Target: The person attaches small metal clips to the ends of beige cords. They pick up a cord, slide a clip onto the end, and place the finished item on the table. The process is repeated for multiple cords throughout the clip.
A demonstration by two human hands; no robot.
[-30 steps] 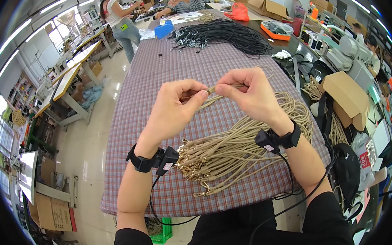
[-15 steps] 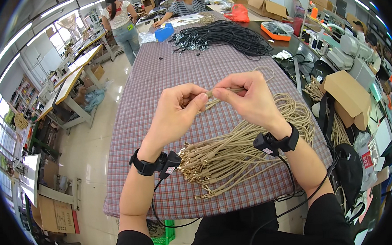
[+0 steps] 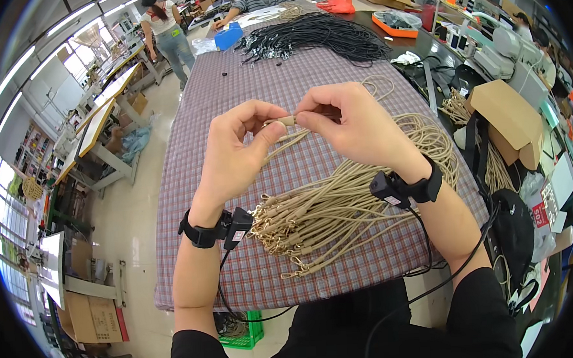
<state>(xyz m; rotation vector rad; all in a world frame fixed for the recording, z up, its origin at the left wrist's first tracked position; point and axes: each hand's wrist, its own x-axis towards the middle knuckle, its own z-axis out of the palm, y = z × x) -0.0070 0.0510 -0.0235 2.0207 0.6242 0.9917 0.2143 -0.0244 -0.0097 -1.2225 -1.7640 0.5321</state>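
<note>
Both hands are up off the tabletop (image 3: 332, 66), meeting over the middle of the checked cloth. The left hand (image 3: 236, 149) has thumb and forefinger pinched together on a small tan sleeve (image 3: 286, 121) at the end of a beige cord (image 3: 284, 143), and the right hand (image 3: 355, 127) has its fingers closed on the other end of that same sleeve — the two sets of fingertips almost touch, with the little piece bridging them. The cord drops from under the fingers and runs down toward the bundle of beige cords (image 3: 340, 208) lying just below the wrists, their brass clasps (image 3: 273, 228) fanned out beside the left wristband.

To do this well, I'd say the grip should stay right at the tips, close to the sleeve's ends, so the piece cannot swivel. The left hand looks best used as the anchor while the right does the fine work; pushing or twisting along the cord's line rather than across it should keep the end from fraying or kinking. Keeping slack in the cord below the fingers would stop the bundle from dragging.

Beyond the fingers, farther up the tabletop, lies a heap of black cords (image 3: 318, 35); to the right of the right hand sits a cardboard box (image 3: 510, 118).
</note>
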